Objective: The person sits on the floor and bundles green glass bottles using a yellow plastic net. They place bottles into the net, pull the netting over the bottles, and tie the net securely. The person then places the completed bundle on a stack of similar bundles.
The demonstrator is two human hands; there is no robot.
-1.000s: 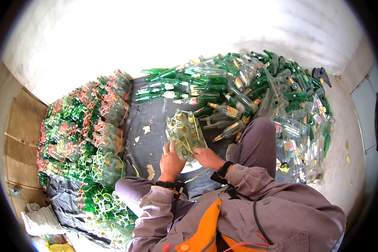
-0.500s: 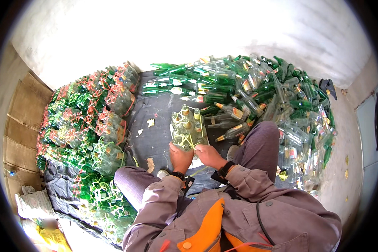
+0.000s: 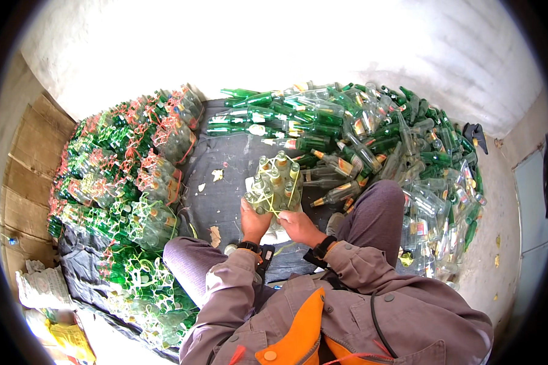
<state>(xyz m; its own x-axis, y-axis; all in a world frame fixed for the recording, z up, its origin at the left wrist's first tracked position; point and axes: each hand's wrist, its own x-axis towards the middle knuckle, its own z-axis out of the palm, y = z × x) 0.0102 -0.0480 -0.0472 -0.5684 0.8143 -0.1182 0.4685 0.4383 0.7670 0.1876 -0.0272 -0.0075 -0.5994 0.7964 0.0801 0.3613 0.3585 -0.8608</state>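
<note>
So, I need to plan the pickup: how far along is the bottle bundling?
Done: many tied bundles are stacked on the person's left. In hand: both hands, left hand and right hand, hold a cluster of clear bottles bound with yellow string. Left: a large loose bottle pile on the right.

A dark mat (image 3: pixel 225 164) covers the floor (image 3: pixel 505 243). On its left side stand tied bundles of green and clear bottles (image 3: pixel 122 182), packed close together. Across the top and right lies a loose heap of bottles (image 3: pixel 371 134) on their sides. Scraps of paper (image 3: pixel 217 175) lie on the bare middle. Flattened cardboard (image 3: pixel 24 182) sits at the far left.
</note>
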